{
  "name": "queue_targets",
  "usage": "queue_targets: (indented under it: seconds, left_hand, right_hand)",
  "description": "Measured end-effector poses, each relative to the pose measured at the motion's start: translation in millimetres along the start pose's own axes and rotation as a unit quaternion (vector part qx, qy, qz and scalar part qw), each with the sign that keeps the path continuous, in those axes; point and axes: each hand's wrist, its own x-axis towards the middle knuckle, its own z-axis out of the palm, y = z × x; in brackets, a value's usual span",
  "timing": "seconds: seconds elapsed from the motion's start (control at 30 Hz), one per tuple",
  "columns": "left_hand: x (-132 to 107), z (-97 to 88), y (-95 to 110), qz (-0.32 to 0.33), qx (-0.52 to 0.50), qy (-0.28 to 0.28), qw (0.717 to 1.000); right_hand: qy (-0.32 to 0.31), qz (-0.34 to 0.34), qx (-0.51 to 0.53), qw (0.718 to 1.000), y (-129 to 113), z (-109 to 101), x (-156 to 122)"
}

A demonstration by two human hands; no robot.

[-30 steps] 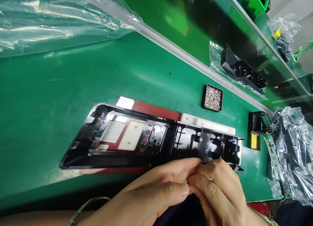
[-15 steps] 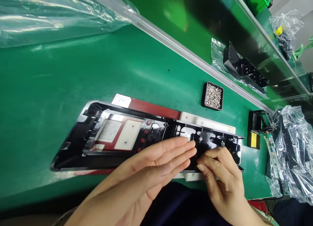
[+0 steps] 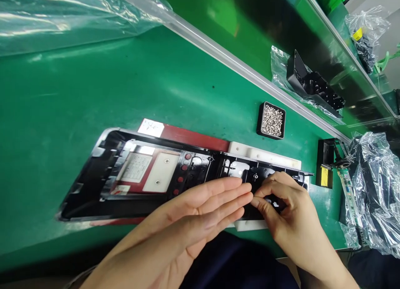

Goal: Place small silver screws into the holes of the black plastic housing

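A long black plastic housing [image 3: 84, 201] with a rectangular window lies across a red and white fixture [image 3: 196, 135]. My left hand [image 3: 200, 218] is held over the housing's middle, palm turned up, fingers stretched out side by side. Nothing large lies in that palm; whether something small does, I cannot tell. Thumb and forefinger of my right hand [image 3: 287, 214] are pinched together right at the left fingertips, over the housing's narrower right part. What the pinch holds, if anything, is too small or hidden. Beyond the housing stands a small black tray [image 3: 259, 128] of tiny silvery metal parts [image 3: 272, 121].
On the shelf above, another black housing [image 3: 312, 89] rests in a clear bag. At the right are a black box with a yellow label [image 3: 325, 177], a circuit board [image 3: 345, 187] and bagged black parts [image 3: 375, 197]. Plastic sheeting [image 3: 62, 22] covers the far left.
My right hand has risen slightly from the housing's near edge, bringing its pinched fingertips up to the left fingertips. The left hand has barely moved, and the view has shifted a little.
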Motion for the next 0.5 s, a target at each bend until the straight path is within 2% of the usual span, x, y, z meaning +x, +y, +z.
queue_targets:
  seconds: [0.17,0.3,0.4,0.5]
  left_hand:
    - [-0.5,-1.7,4.1,-0.022,-0.003,0.01,1.0]
    - [-0.8,-5.2,3.5,-0.035,0.0,0.013,0.999]
    - [-3.6,-7.6,-0.3,-0.038,-0.021,0.015,0.999]
    - [-7.1,-7.5,-4.6,-0.062,-0.057,0.022,0.996]
  right_hand:
    - [-0.021,0.013,-0.027,0.999,2.2,-5.7,12.2]
    - [-0.012,-0.013,0.012,1.0,-0.7,-8.6,6.2]
    - [0.043,-0.057,0.037,0.997,-6.4,-9.3,-10.9]
    - [0.089,-0.091,-0.013,0.992,-11.2,-6.6,-29.4]
